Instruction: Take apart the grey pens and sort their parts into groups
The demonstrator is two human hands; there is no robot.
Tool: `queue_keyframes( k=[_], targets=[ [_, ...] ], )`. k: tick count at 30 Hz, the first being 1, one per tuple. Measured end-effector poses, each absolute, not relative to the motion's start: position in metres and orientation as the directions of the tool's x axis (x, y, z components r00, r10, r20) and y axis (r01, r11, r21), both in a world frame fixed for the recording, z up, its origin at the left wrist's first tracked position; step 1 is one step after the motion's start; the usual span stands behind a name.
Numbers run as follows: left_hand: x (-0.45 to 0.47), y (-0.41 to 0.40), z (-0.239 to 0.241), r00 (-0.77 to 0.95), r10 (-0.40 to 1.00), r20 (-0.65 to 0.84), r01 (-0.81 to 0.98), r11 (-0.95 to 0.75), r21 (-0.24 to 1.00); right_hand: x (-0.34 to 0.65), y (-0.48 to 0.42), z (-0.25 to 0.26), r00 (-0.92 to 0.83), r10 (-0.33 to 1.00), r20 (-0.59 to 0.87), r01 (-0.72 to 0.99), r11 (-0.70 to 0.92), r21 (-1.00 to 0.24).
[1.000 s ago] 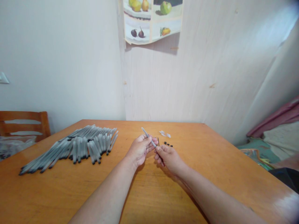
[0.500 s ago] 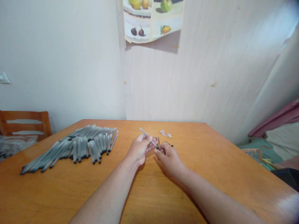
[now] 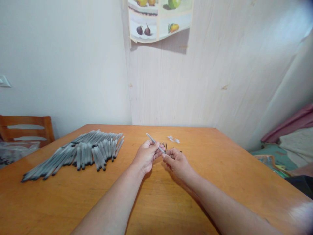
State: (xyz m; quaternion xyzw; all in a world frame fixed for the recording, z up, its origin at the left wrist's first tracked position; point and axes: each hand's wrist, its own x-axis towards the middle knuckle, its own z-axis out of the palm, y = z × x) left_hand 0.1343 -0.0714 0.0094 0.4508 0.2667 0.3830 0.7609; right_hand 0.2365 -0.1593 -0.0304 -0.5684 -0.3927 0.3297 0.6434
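Observation:
My left hand (image 3: 144, 157) is closed round a slim grey-white pen (image 3: 152, 139), thumb on top. The pen slants, its upper end pointing away to the left and its lower end towards my right hand (image 3: 178, 162). With thumb and fingers, that hand pinches the lower end, and the fingertips hide it. Just behind the hands, several thin dark sticks (image 3: 166, 147) show, partly covered by the fingers. Small clear plastic pieces (image 3: 173, 139) lie on the table beyond.
A large pile of similar pens with black ends (image 3: 80, 153) spreads over the left of the wooden table (image 3: 234, 176). A wooden chair (image 3: 26, 132) holding a plastic bag stands at the left. Behind is a wall with a fruit picture (image 3: 156, 24); cloth (image 3: 295, 140) lies at the right.
My right hand has shifted very slightly, and the dark end seen at its fingertips is now hidden. My left hand and the pen stay nearly in place.

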Motion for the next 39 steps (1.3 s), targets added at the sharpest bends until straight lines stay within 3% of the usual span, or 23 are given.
queue_keyframes(
  k=[4,12,19,26,34,39],
  targets=[
    [0.134,-0.071,0.008,0.561,0.825,-0.068,-0.348,0.31,0.885,0.237,-0.16,-0.034,0.374,0.927,0.01,-0.156,0.074,-0.985],
    [0.134,-0.072,0.008,0.567,0.822,-0.053,-0.339,0.292,0.894,0.239,-0.157,-0.039,0.424,0.897,0.124,-0.067,0.167,-0.984],
    [0.134,-0.071,0.008,0.558,0.828,-0.06,-0.349,0.3,0.888,0.239,-0.161,-0.034,0.345,0.938,-0.013,-0.173,0.05,-0.984],
    [0.134,-0.072,0.01,0.559,0.827,-0.054,-0.325,0.278,0.904,0.239,-0.159,-0.037,0.398,0.916,0.056,-0.177,0.137,-0.975],
    [0.134,-0.07,0.006,0.558,0.829,-0.04,-0.323,0.262,0.909,0.238,-0.164,-0.03,0.345,0.938,-0.017,-0.255,0.077,-0.964],
    [0.133,-0.073,0.008,0.659,0.752,-0.006,-0.289,0.259,0.922,0.241,-0.165,-0.028,0.336,0.941,-0.027,-0.336,0.093,-0.937]
  ],
)
